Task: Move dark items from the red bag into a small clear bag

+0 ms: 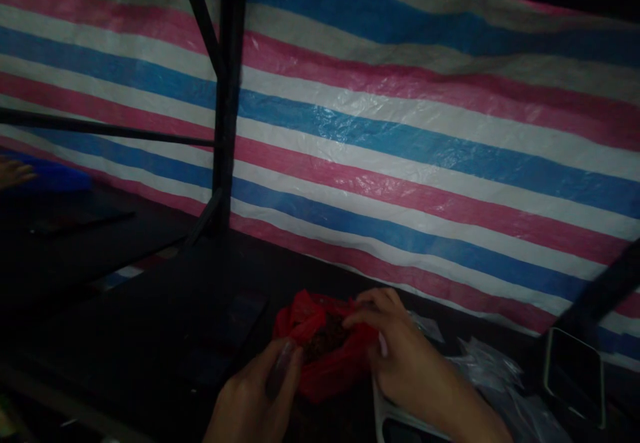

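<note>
Red plastic bag (320,343) | dark bits inside | both hands' fingers (373,310) hold rim

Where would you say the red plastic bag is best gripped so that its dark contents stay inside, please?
Grip the red plastic bag at its crumpled upper rim, on two opposite sides, coming from above. The mouth lies open upward with dark contents showing, so pinching the loose film there probably keeps it from spilling. The left hand and right hand already sit at those edges, on the dark table.
</note>
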Motion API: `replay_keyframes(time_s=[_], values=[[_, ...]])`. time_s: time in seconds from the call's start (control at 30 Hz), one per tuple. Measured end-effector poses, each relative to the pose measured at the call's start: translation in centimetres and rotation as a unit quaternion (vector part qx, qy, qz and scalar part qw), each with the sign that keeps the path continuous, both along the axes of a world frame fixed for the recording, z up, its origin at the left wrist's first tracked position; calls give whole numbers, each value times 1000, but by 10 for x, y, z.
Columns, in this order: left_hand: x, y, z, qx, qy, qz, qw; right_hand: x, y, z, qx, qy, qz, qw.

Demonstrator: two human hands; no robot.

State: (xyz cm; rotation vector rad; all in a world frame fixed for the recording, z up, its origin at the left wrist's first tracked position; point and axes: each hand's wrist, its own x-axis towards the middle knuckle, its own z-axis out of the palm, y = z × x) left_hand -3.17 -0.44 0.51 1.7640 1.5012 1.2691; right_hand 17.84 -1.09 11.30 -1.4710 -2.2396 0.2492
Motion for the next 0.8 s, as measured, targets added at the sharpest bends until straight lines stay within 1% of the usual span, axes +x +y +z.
replay_keyframes(time_s=[0.03,0.07,0.13,0.17,0.27,0.33,0.37,0.43,0.5,0.6,0.7,0.8], values=[[1,0,3,-10,-2,3,1000,-9,7,0,3,18,-5,1000],[1,0,5,-19,-6,8,1000,-18,16,-3,-13,7,-9,1000],[1,1,6,-39,-13,27,999,-32,34,-13,-65,-67,-40,995],[0,2,5,-51,-14,38,998,-36,43,-19,-75,-84,-52,992],[-1,3,1,-94,-11,62,994,-40,59,-37,-70,-94,-65,991],[-2,2,0,-101,-13,64,993,-38,60,-40,-58,-86,-56,993],[-2,1,1,-102,-13,60,993,-36,59,-39,-50,-85,-51,994],[0,-3,3,-99,-12,37,994,-31,53,-31,-36,-108,-38,993],[4,-8,5,-95,-8,5,995,-26,46,-20,-31,-170,-16,985],[16,-15,4,-101,-6,-27,995,-21,38,-6,-40,-273,13,961],[29,-18,-5,-103,-40,-37,993,-23,37,-5,-41,-311,28,949],[37,-16,-11,-115,-104,-52,986,-27,37,-11,-57,-287,40,955]])
